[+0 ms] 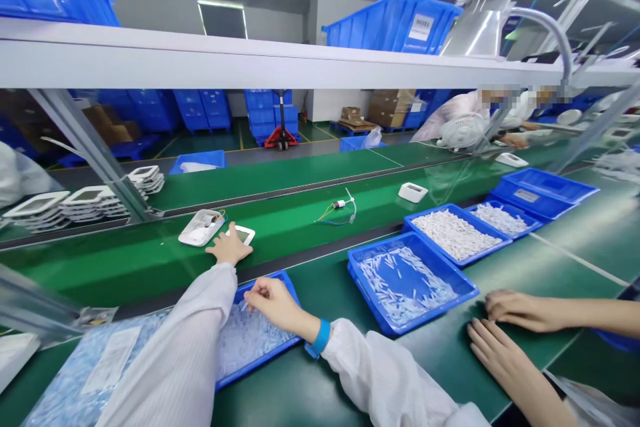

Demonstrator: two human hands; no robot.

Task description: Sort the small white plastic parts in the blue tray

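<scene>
My left hand (230, 247) reaches onto the green conveyor belt, fingers spread over a white plastic housing with a grey window (245, 234). Its palm hides part of that housing. Just left of it lies another white housing (201, 227), open side up, with wires and small parts inside. Nearer to me, my right hand (274, 303), wearing a blue wristband, has its fingers pinched together above a blue tray (260, 361). Many small translucent, bluish plastic pieces (250, 340) fill the tray. Whatever sits between those fingertips is too small to make out.
Blue trays of small white parts (455, 235) stand to the right. A co-worker's hands (507, 327) rest beside them. On the belt are a wired component (337, 205) and a white housing (413, 192). Stacked housings (90, 203) and a bagged pack (107, 360) are left; a shelf (280, 67) crosses overhead.
</scene>
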